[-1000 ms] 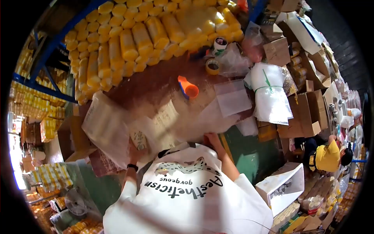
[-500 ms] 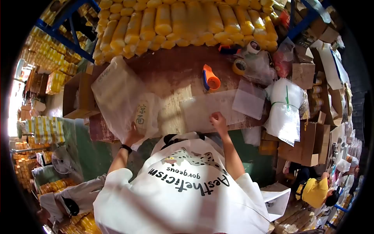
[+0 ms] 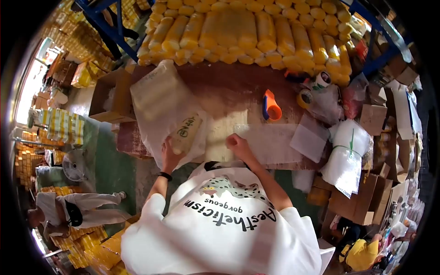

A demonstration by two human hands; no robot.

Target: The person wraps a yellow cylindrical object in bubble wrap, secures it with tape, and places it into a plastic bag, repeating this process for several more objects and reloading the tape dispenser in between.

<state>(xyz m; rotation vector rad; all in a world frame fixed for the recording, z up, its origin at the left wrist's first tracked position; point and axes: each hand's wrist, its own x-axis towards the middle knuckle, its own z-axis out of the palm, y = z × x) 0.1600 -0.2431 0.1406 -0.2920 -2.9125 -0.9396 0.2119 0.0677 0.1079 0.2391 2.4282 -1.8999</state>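
A stack of translucent white bags point(image 3: 158, 98) lies at the table's left side, with a printed packet point(image 3: 188, 130) at its lower right. My left hand point(image 3: 170, 153) rests at the packet's lower left edge, its fingers closed around that edge. My right hand point(image 3: 237, 144) is curled above the table near the left end of a clear plastic sheet point(image 3: 266, 142); anything inside its fingers is too small to tell. Beyond it stands an orange and blue tape dispenser point(image 3: 272, 106).
Yellow rolls point(image 3: 229, 32) are piled along the table's point(image 3: 215, 85) far edge. Tape rolls point(image 3: 304, 98), a flat translucent stack point(image 3: 310, 137) and a tied white bundle point(image 3: 348, 149) lie right. An open carton point(image 3: 110, 103) stands left. Co-workers point(image 3: 59, 211) point(image 3: 362, 254) are behind.
The view has shifted, so the table's things appear farther right and lower. My right hand has moved left, closer to the packet. My left hand remains at the packet's edge.
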